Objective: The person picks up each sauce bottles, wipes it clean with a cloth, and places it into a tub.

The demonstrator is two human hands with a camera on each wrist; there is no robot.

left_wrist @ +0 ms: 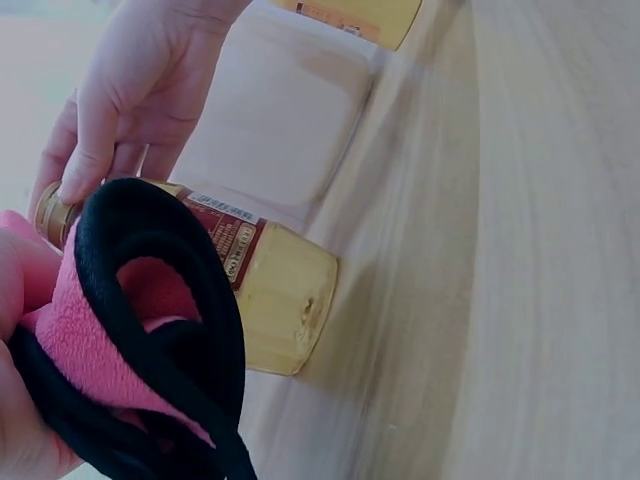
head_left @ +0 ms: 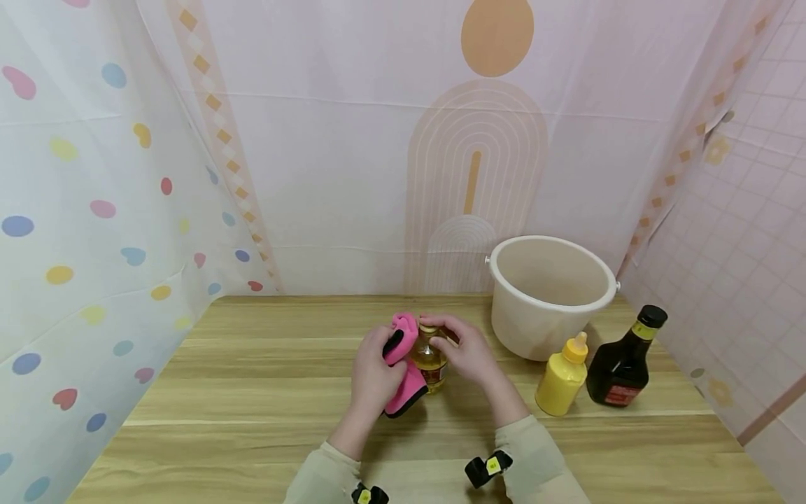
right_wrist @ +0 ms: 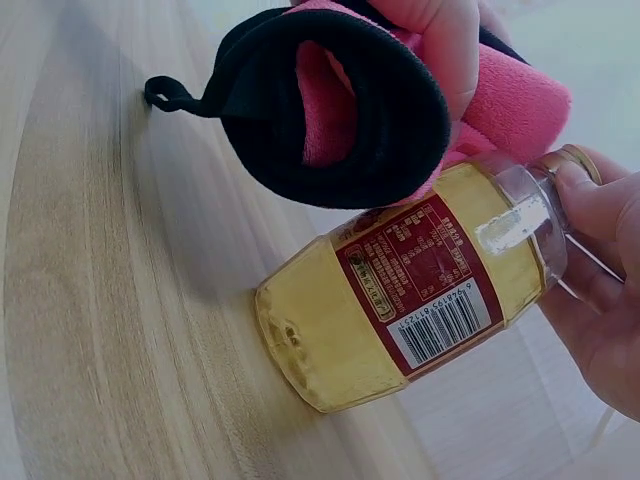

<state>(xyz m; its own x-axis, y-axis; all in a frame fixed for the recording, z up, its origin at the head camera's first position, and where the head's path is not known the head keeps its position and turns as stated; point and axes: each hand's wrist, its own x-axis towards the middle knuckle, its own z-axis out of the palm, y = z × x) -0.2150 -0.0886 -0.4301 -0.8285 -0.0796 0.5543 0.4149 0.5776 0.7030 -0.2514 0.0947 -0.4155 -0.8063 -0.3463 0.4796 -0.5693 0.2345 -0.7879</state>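
Note:
My left hand (head_left: 376,371) grips a pink cloth (head_left: 411,388) with black edging, bunched up and held against the near left side of a glass bottle (head_left: 432,360). The bottle stands upright, holds yellow liquid and bears a dark red label (right_wrist: 420,275) with a barcode. At its gold cap (right_wrist: 575,165), the thumb and fingers of my right hand (head_left: 469,348) pinch the top. In the left wrist view the folded cloth covers part of the bottle's side. A small black loop (right_wrist: 170,95) hangs off the cloth's edge.
A white bucket (head_left: 522,329) stands at the back right. In front of it are a yellow squeeze bottle (head_left: 559,383) and a dark bottle (head_left: 620,367) with a black cap. The wooden table (head_left: 252,399) meets a patterned curtain (head_left: 340,175) at the back.

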